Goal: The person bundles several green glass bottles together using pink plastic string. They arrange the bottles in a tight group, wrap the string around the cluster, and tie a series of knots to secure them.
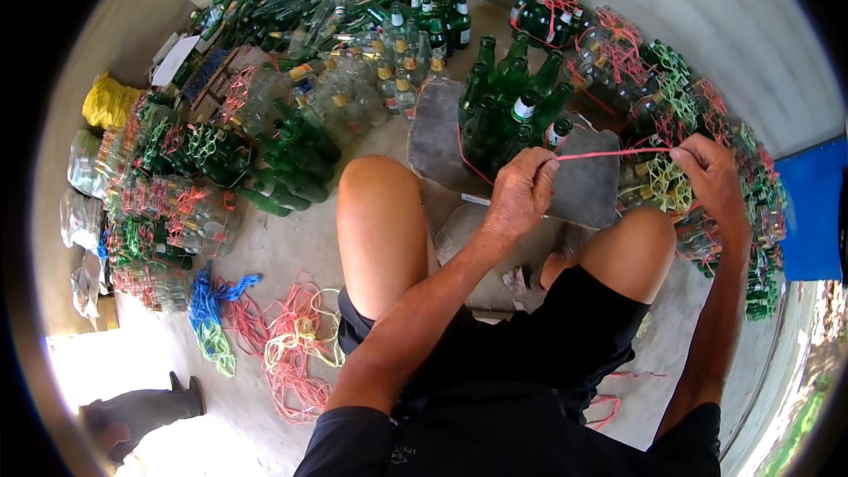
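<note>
My left hand [527,182] grips one end of a red plastic string [613,153]. My right hand [709,162] pinches it farther along, and the stretch between them is taut. Just beyond my left hand, a cluster of green glass bottles [510,89] stands upright on a dark grey board [437,136] in front of my knees. A red strand runs down the cluster's left side and low around its front towards my left hand. A few bottles carry white neck labels. My left hand and wrist hide part of the cluster's front.
Loose bottles [318,6] are heaped against the back wall. String-tied bottle bundles [669,93] line the right side, others [202,209] the left. Tangled red string [298,358] and blue-green string [211,318] lie on the floor. A dark-clad leg [146,414] shows at lower left.
</note>
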Motion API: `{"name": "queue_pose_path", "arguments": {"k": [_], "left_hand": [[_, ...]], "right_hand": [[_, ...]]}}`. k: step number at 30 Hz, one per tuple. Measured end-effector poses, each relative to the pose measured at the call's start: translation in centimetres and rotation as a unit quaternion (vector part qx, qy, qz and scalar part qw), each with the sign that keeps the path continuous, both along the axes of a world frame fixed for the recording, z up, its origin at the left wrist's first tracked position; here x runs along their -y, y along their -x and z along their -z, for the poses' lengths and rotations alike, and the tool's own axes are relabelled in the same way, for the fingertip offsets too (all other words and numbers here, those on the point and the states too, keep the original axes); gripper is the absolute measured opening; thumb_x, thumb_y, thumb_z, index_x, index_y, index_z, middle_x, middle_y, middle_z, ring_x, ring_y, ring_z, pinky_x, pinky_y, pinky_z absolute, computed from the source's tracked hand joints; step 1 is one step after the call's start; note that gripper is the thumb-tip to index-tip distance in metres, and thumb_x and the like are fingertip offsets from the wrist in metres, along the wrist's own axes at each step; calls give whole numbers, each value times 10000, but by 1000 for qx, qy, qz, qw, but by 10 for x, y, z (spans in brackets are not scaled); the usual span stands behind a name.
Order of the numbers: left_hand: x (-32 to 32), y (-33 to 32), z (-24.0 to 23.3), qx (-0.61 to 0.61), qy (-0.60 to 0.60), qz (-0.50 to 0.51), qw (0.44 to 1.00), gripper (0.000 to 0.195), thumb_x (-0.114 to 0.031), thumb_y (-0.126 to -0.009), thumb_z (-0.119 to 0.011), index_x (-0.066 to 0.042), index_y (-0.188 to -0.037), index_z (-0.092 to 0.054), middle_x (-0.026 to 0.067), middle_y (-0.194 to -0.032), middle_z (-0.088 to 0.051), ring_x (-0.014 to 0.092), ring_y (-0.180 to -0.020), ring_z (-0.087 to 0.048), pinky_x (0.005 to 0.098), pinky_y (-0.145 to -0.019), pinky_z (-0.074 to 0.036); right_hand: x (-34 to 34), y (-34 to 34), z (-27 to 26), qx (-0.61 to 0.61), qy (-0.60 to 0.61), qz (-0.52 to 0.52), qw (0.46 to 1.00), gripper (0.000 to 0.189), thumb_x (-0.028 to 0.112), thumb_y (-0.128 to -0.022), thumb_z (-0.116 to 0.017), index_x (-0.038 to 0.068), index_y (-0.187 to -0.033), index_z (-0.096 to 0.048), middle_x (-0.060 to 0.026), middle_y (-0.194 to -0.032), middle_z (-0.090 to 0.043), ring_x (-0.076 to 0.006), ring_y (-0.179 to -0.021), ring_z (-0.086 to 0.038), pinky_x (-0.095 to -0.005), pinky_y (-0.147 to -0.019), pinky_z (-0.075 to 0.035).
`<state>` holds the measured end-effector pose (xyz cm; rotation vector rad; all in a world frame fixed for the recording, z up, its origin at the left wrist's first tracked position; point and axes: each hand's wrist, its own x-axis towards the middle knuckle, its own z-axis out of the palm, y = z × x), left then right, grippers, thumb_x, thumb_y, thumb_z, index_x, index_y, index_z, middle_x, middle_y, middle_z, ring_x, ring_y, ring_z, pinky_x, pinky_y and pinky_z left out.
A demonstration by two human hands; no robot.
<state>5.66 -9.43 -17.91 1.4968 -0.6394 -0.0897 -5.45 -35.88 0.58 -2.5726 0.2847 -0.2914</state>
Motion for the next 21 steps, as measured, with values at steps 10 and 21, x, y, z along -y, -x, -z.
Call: {"name": "queue_pose_path", "arguments": {"k": [10,21], "left_hand": [[-18,13,-19,-186,96,71,975,193,-186,-1123,-573,-13,-1082,-648,13,-872,-646,67,-712,-618,246,-645,-524],[-34,11,-21,-255,141,47,955,245,-277,-1117,-614,-51,-1044,-676,8,-883,-653,100,-737,-635,270,-677,-520]], "right_hand": [[8,-9,-25,2,44,-18,999,214,173,-1006,-723,-11,-906,-678,17,-695,-517,-55,-677,-430,-296,-597,-355],[22,-64,-65,-21,143,-90,985,270,216,-1020,-711,-29,-921,-656,-11,-725,-524,-83,-707,-430,-313,-630,-386]]}}
